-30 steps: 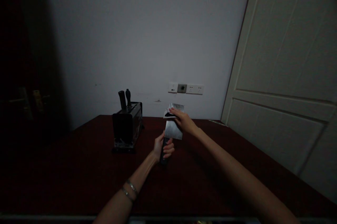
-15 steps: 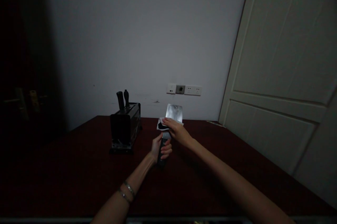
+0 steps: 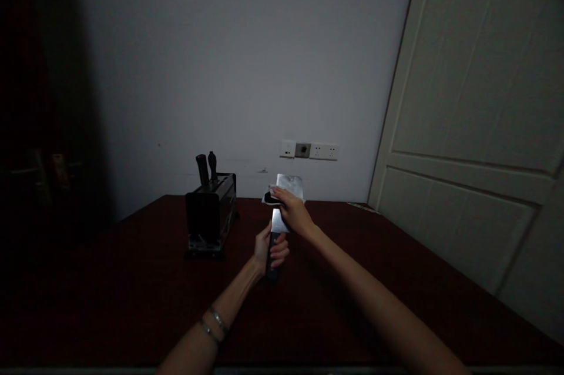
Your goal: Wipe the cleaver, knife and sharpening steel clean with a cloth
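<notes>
My left hand [image 3: 272, 248] is closed round the dark handle of a cleaver [image 3: 287, 185], holding it upright above the dark red table [image 3: 132, 293]. The broad steel blade points up. My right hand [image 3: 291, 210] presses a white and dark cloth [image 3: 268, 196] against the blade's middle, fingers closed on the cloth. Two bracelets sit on my left wrist.
A black knife block [image 3: 210, 210] with two dark handles sticking up stands on the table to the left of the hands. A white wall with a socket strip [image 3: 309, 150] is behind. A pale panelled door [image 3: 476, 128] fills the right side. The left side is dark.
My right hand slid the cloth down the blade and then back up toward its middle. The left hand kept its grip on the handle, hardly moving.
</notes>
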The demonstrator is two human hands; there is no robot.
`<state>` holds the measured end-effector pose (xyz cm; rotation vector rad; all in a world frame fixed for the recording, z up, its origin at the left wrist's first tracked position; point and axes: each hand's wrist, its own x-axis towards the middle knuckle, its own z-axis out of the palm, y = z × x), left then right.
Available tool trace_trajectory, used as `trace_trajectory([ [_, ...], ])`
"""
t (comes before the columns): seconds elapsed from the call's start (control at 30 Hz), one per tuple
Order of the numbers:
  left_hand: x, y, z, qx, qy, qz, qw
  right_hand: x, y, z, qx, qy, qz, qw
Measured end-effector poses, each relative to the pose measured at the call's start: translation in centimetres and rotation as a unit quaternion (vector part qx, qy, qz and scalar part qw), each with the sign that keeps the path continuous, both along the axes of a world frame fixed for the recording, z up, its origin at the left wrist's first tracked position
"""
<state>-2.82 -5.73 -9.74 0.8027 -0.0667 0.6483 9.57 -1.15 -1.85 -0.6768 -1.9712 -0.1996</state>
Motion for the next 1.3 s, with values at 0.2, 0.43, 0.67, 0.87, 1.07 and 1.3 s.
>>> trace_trajectory([
  [0.2,0.2,-0.2,0.0,0.005,0.024,-0.017,1.0,1.2,0.9,1.0,0.002,0.087,-0.05,0.995],
  [0.43,0.2,-0.4,0.0,0.005,0.02,0.009,1.0,1.4,0.0,0.3,-0.008,0.033,-0.016,0.999],
  [0.67,0.4,-0.2,-0.3,0.015,0.03,-0.006,0.999,1.2,0.2,1.6,0.005,0.071,-0.06,0.996],
  [0.87,0.5,-0.2,-0.3,0.019,0.028,-0.011,0.999,1.4,-0.4,1.1,0.007,0.009,-0.029,1.0],
  [1.07,0.7,-0.4,-0.5,0.014,0.046,-0.015,0.999,1.5,0.5,1.8,0.009,0.072,-0.069,0.995],
  [1.3,0.5,-0.1,-0.6,0.01,0.038,-0.002,0.999,1.2,-0.1,0.5,0.011,0.025,-0.049,0.998],
])
